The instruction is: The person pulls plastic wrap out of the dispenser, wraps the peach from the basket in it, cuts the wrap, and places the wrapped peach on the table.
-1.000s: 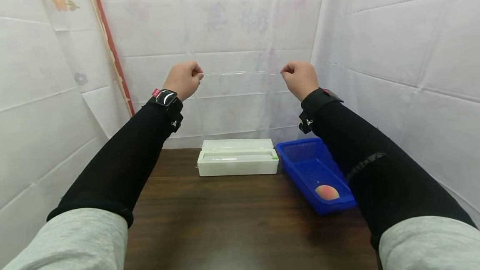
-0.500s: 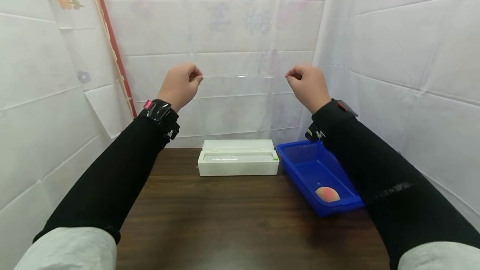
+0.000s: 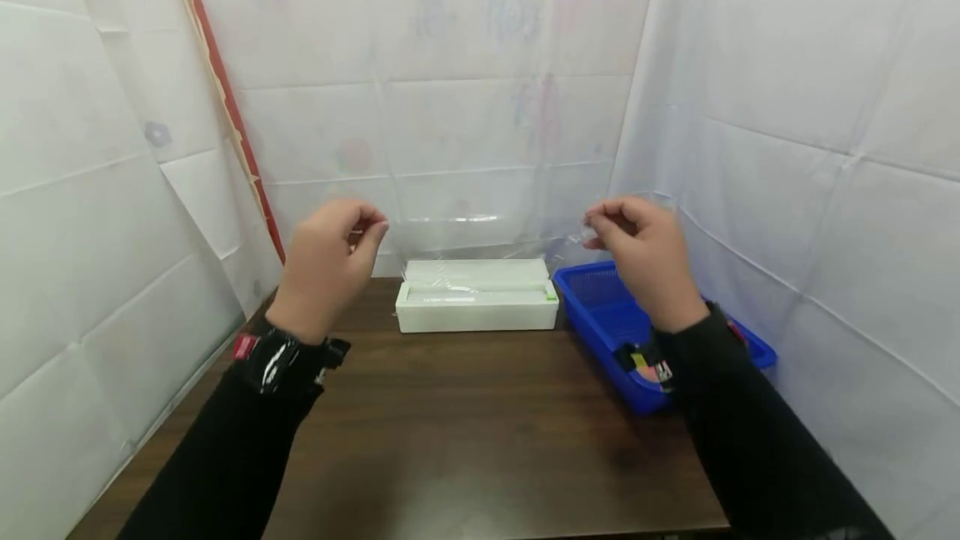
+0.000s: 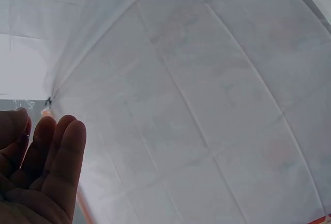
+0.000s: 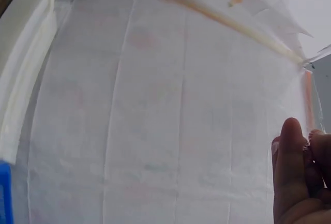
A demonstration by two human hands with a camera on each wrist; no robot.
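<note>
Film [image 3: 480, 232] above the dispenser [image 3: 477, 307], pinched at both corners by left hand [image 3: 326, 269] and right hand [image 3: 648, 261], may cling to itself if tension slackens.

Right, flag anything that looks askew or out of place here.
Little stands out. The clear film held between the left hand and right hand looks crumpled at the right hand's pinch. The white dispenser box sits square on the table, beside the blue basket.
</note>
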